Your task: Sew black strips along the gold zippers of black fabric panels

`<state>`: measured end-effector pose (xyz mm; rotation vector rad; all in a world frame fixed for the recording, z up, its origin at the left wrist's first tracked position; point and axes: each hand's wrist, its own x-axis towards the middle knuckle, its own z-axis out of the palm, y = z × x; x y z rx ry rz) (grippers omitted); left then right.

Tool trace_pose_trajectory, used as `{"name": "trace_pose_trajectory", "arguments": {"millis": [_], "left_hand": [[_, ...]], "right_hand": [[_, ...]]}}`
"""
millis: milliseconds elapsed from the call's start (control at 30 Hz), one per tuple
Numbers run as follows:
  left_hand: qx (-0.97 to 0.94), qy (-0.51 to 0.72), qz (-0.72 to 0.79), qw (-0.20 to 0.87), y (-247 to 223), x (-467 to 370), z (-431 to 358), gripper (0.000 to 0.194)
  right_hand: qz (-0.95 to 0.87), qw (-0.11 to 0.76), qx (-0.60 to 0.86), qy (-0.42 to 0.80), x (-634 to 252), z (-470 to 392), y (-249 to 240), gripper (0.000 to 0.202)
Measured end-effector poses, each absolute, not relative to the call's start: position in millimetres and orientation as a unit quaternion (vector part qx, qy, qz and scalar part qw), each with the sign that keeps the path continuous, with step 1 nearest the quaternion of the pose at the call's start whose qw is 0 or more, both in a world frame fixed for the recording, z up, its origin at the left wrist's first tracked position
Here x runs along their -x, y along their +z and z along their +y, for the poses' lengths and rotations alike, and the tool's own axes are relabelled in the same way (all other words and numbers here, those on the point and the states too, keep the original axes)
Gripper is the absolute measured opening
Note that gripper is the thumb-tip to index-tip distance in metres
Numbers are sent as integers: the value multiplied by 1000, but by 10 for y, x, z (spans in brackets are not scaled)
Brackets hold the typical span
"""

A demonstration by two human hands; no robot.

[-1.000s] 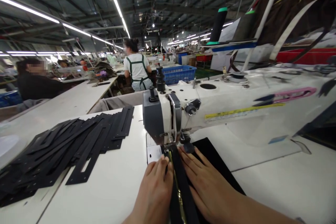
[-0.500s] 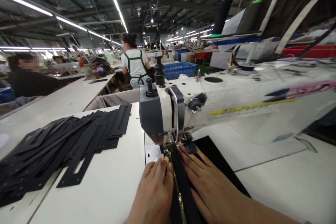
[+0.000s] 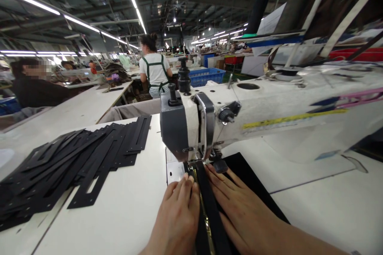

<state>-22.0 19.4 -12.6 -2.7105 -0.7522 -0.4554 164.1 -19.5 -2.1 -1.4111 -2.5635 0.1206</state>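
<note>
A gold-toothed zipper [image 3: 205, 216] on black tape runs lengthwise under the needle area of a white sewing machine [image 3: 191, 127]. My left hand [image 3: 179, 215] is at the zipper's left edge, fingers bunched and bent, tips close to the presser foot; the thumb's hold is hidden. Flat on the black fabric [image 3: 254, 183] to the right of the zipper lies my right hand [image 3: 242, 207], its fingers stretched toward the foot. The needle itself cannot be made out behind the machine head.
Black cut pieces with slots [image 3: 86, 159] lie in a spread pile on the left of the white table [image 3: 125, 215]. Thread cones [image 3: 260, 10] stand above the machine at right. Two people sit or stand beyond, near a blue crate [image 3: 208, 76].
The view has shifted slightly, so the machine sits a little farther right. Both hands keep nearly the same places beside the zipper; any feed of the fabric is too small to tell.
</note>
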Motion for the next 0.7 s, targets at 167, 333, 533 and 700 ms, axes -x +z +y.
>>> {"name": "trace_pose_trajectory", "arguments": {"millis": [167,333,533,700], "left_hand": [[942,-145,-261,155,-117,196,191,32],[936,-143,-281,155,-122,160,191,26],[938,-97,-312,118,-100,139,206,28],[935,-123,-311,113,-87,131,215,27]], "right_hand": [[-871,119,476,37,-1643,-198,-46,57],[-870,145,472,-1,-1643,-208,-109,59],[-866,173,468,-25,-1637,-197,-164,61],[-871,168,462,-18,-1665,-168,-163,56]]}}
